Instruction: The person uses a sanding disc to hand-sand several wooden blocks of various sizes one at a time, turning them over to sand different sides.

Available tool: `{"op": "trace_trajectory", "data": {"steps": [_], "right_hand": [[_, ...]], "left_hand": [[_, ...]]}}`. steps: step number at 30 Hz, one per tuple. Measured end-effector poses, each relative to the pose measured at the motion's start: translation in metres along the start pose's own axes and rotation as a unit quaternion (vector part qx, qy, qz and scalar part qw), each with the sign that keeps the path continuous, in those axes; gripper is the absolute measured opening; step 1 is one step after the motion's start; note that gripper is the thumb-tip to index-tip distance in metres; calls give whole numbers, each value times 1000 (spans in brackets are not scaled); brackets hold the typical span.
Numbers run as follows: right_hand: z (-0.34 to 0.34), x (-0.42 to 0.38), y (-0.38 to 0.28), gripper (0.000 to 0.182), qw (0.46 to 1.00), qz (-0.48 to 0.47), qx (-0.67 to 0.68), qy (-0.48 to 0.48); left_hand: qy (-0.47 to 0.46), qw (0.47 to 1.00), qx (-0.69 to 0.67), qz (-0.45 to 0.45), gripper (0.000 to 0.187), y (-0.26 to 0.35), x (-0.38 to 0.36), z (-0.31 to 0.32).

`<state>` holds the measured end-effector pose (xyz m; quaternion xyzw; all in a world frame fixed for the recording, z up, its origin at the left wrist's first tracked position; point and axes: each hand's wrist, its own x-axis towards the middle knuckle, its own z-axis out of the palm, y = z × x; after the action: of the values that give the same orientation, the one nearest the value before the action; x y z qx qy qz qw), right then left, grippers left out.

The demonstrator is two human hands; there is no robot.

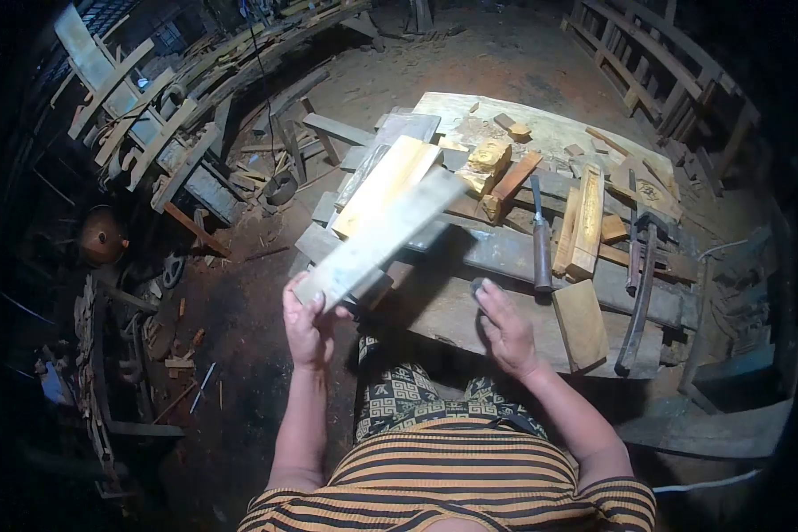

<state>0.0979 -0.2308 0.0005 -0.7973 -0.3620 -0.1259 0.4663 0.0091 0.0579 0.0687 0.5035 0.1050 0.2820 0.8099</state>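
Observation:
My left hand [309, 324] grips the near end of a pale, flat wooden board [386, 235], thumb on top, and holds it tilted above the workbench. The board's far end reaches over a light wooden plank [390, 182] lying on the bench. To the right, my right hand [505, 332] is closed with its fingers together. A small dark piece shows at its fingertips, too little of it to name. Nearest that hand are a wooden block [581, 326] and a chisel [542, 248] with a brown handle.
The workbench [496, 253] is made of rough planks. On it lie yellowish wood blocks [488, 164], upright-grained lengths [587, 222] and a long curved-handled tool [643, 293]. A wooden rack [629, 71] stands at the far right. Timber [222, 80] is piled at the left.

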Motion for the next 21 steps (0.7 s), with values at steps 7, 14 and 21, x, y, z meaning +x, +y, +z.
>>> {"op": "trace_trajectory", "data": {"steps": [7, 14, 21], "right_hand": [[19, -13, 17, 40, 996, 1, -71, -57], [19, -14, 20, 43, 993, 20, -83, -77], [18, -16, 21, 42, 993, 22, -75, -84]], "left_hand": [[67, 998, 2, -17, 44, -27, 87, -21], [50, 980, 106, -160, 32, -66, 128, -27], [-20, 827, 549, -119, 45, -37, 152, -29]]}}
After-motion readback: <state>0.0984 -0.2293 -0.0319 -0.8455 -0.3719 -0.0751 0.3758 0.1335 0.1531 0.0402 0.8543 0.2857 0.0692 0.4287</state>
